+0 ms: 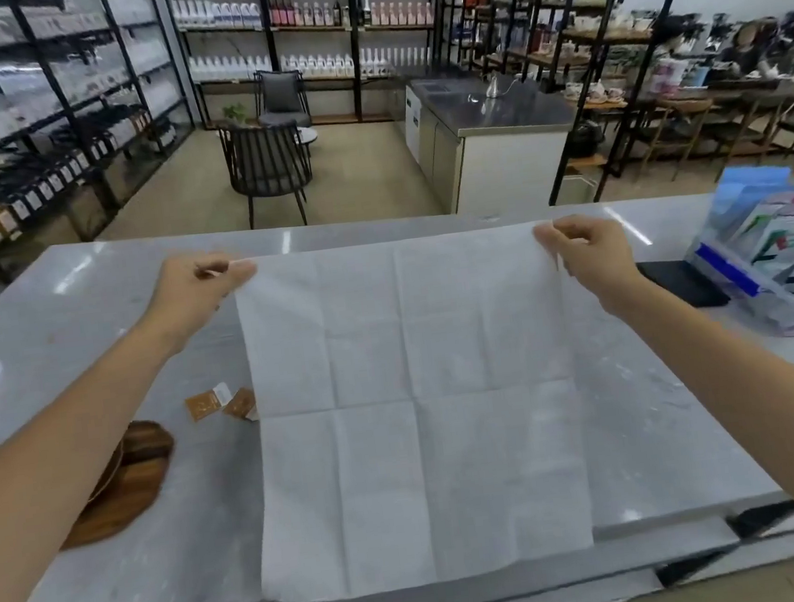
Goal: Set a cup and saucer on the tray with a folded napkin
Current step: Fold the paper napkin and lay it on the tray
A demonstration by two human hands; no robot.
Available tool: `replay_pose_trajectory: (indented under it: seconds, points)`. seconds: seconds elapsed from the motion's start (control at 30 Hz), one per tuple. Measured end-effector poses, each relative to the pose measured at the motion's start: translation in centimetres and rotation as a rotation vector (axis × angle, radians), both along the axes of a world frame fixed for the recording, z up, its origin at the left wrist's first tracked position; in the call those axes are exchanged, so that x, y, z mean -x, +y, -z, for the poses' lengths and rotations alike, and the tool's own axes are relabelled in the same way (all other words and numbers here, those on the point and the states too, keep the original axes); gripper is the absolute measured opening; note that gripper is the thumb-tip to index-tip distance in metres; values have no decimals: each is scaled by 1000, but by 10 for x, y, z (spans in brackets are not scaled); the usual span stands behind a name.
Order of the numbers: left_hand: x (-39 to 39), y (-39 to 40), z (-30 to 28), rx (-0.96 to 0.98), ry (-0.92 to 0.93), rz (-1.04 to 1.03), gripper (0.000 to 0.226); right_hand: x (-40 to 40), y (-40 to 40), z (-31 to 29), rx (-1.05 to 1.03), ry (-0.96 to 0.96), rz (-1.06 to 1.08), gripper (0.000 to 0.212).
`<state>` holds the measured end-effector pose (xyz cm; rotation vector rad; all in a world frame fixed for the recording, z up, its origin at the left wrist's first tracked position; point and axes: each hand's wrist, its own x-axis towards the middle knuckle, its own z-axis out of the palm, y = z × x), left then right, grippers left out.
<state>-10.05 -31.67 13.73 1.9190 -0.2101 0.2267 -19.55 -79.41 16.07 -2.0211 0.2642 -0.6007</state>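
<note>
A large white paper napkin (412,408) is spread fully unfolded, its crease lines showing, and hangs in front of me over the grey counter (166,550). My left hand (196,294) pinches its top left corner. My right hand (587,254) pinches its top right corner. The napkin's lower edge reaches the counter's near edge. A dark wooden tray (134,484) lies at the left, mostly hidden behind my left forearm. No cup or saucer is visible.
Two small orange packets (221,405) lie on the counter just left of the napkin. At the right stand a black flat object (680,283) and a clear bag of colourful packets (786,256). Shelves, chairs and a person sit beyond the counter.
</note>
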Motion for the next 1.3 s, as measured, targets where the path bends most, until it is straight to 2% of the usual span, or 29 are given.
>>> replay_pose_trajectory:
  seconds: [0.17, 0.4, 0.53, 0.67, 0.77, 0.97, 1.2, 1.3]
  points:
    - [-28, 2, 34, -70, 32, 93, 4, -25, -13, 38, -3, 138, -66, 21]
    - [-9, 11, 61, -205, 69, 185, 7, -8, -11, 77, 171, 312, -147, 14]
    - [32, 25, 64, -315, -7, 210, 9, 30, -15, 77, 273, 300, -194, 8]
    - [75, 29, 72, -317, -54, 248, 13, 70, -19, 86, 363, 280, -201, 8]
    - [104, 32, 85, -303, -42, 263, 13, 94, -20, 102, 367, 269, -211, 9]
    - [145, 36, 130, -447, -25, 264, 27, 128, -16, 149, 396, 285, -245, 11]
    - [184, 37, 191, -475, 34, 292, 27, 161, -7, 205, 358, 329, -253, 33]
    - [197, 35, 205, -478, 17, 309, 27, 173, -8, 223, 386, 329, -261, 28]
